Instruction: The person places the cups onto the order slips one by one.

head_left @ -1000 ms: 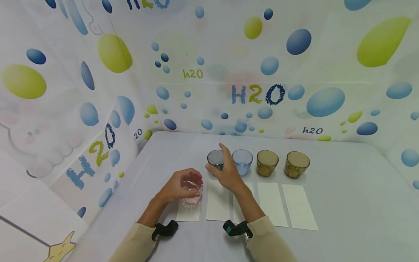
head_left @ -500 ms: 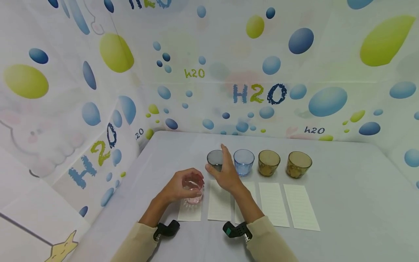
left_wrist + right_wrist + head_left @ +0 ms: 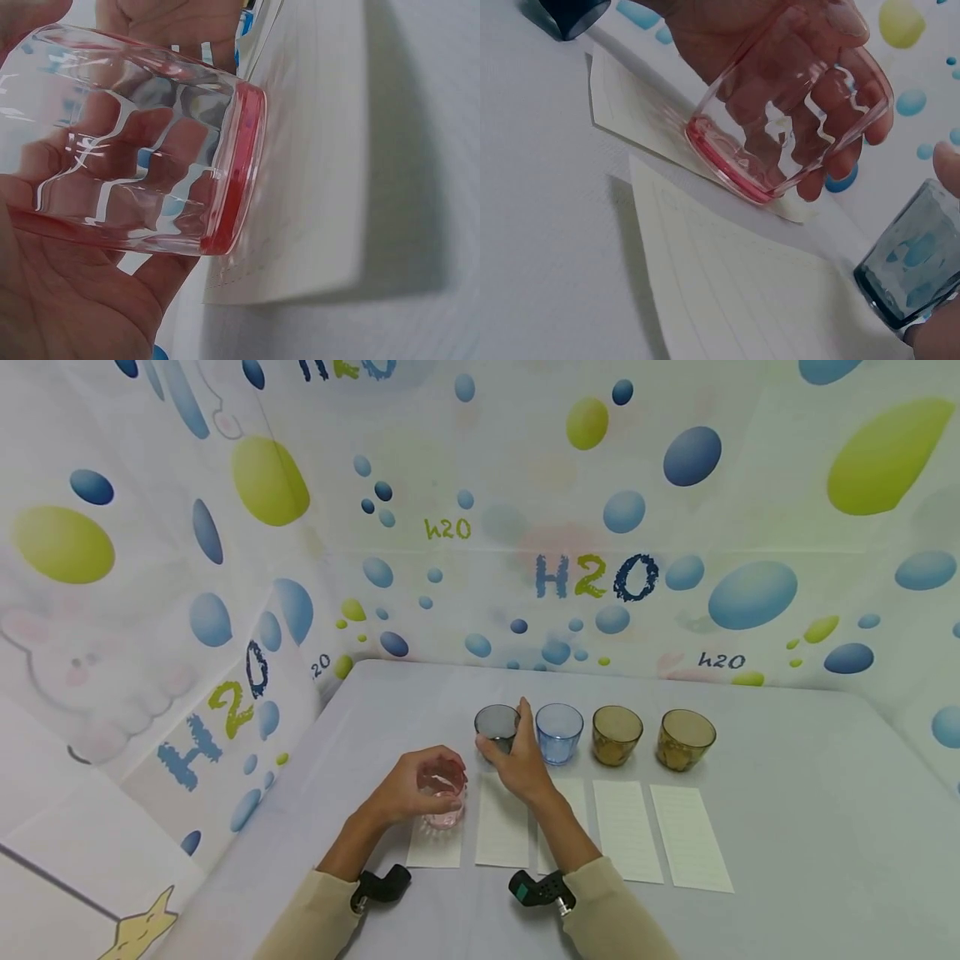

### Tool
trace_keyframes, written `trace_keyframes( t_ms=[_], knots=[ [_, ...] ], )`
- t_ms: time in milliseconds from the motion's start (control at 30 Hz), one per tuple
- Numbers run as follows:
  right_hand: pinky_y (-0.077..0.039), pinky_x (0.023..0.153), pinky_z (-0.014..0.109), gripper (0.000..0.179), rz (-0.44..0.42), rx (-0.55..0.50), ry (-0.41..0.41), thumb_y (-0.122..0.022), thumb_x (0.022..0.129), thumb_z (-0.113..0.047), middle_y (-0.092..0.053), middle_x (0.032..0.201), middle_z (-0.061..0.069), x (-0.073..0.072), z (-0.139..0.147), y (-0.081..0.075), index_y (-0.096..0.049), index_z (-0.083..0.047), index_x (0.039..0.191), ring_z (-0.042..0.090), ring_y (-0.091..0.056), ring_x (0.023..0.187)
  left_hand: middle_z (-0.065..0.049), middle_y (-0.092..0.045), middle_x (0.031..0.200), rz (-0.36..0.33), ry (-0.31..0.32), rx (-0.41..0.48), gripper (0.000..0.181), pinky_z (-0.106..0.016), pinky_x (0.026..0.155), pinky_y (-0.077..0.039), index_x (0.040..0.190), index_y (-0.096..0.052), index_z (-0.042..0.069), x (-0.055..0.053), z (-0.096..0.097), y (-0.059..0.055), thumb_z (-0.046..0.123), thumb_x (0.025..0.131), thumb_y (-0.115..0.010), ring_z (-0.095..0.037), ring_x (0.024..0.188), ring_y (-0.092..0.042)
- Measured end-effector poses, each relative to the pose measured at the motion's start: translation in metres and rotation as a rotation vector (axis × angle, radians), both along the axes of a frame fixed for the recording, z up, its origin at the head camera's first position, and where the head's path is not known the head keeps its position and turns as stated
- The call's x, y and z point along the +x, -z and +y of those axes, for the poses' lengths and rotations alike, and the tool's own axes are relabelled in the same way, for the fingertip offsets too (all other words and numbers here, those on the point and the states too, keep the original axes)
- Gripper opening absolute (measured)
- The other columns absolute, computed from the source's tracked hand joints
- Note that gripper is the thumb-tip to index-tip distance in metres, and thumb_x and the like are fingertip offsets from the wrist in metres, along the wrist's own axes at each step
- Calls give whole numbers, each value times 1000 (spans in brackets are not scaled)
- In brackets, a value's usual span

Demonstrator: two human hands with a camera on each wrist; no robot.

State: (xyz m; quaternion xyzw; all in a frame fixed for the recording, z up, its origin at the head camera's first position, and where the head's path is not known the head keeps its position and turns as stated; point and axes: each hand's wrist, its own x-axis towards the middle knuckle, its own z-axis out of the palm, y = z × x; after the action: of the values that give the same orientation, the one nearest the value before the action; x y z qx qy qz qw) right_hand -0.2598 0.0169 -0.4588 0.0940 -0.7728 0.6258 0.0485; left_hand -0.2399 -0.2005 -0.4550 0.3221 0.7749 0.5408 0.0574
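My left hand [image 3: 405,789] grips a pink-tinted clear glass [image 3: 444,817], thumb on the near side and fingers wrapped round the far side. In the left wrist view the base of this glass [image 3: 238,169] sits right at a sheet of lined paper [image 3: 315,172]. My right hand [image 3: 525,768] holds a smoky grey glass [image 3: 495,720] at its right side. The right wrist view has this grey glass [image 3: 909,259] between thumb and a finger, partly cut off by the frame edge.
To the right of the grey glass stand a blue glass [image 3: 558,733] and two amber glasses [image 3: 617,737]. Several paper slips lie in a row in front, one [image 3: 501,827] beside the pink glass. A patterned curtain [image 3: 510,485] rises behind the white table [image 3: 795,793].
My right hand has shifted slightly right and down, its fingers now at the grey glass's side, leaving more of that glass visible. My left hand keeps its hold on the pink glass.
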Motion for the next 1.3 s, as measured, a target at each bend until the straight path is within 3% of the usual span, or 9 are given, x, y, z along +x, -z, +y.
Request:
trace_keyframes(
  t_ms=[267,500,867,1300],
  knots=[
    [-24,119,54,100,-25,2,50,-75,89,-30,-27,162,23,-3,-1,5,-9,-6,161,40,-35,145,-18,-71,103,2,-8,3,40,-41,84,-60,116,-61,-6,0,1,0,5,82,-77,-33,94,-70],
    [-23,121,51,95,-22,7,76,-75,90,-29,-30,161,21,-5,-2,6,-15,-7,159,37,-33,147,-18,-71,102,17,3,-8,41,-39,84,-59,116,-61,-7,-3,2,-3,12,83,-77,-36,95,-69],
    [-29,118,53,86,-18,17,98,-75,88,-26,-39,155,22,-3,-3,7,-25,-7,156,38,-40,143,-17,-70,103,-6,-17,-5,43,-37,84,-59,117,-61,-6,3,1,-2,14,83,-77,-35,96,-69],
    [-32,117,49,86,-20,-19,107,-78,87,-25,-44,154,14,0,-2,4,-28,-10,156,32,-42,142,-15,-71,104,-21,-37,-15,42,-38,86,-59,118,-62,-5,5,4,-3,14,83,-77,-32,96,-69]
  ],
)
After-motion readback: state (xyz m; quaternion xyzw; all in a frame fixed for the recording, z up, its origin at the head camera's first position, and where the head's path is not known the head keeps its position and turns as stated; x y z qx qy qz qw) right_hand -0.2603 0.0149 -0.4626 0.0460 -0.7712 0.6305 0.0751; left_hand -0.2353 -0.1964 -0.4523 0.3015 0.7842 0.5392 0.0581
